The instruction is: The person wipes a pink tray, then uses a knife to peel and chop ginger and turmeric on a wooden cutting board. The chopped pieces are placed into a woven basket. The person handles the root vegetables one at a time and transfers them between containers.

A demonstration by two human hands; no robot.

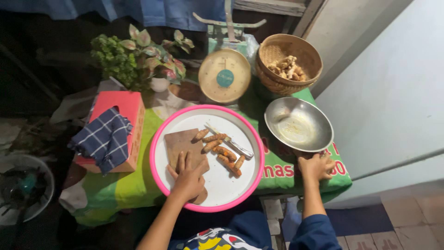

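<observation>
**Hands on the board and the bowl**

On the worktop (138, 185) draped in a green cloth sits a round white tray with a pink rim (159, 173). The left hand (187, 178) lies flat and open on a small wooden cutting board (178, 143) inside the tray. Just beside the board lie several turmeric roots (224, 153) and a knife (236, 146). The right hand (315, 166) curls its fingers at the near rim of a steel bowl (298, 124), touching it. Behind stand a woven basket of roots (289, 62), a dial scale (224, 75), a potted plant (138, 58) and a red box (129, 109) with a checked cloth (104, 139).
</observation>
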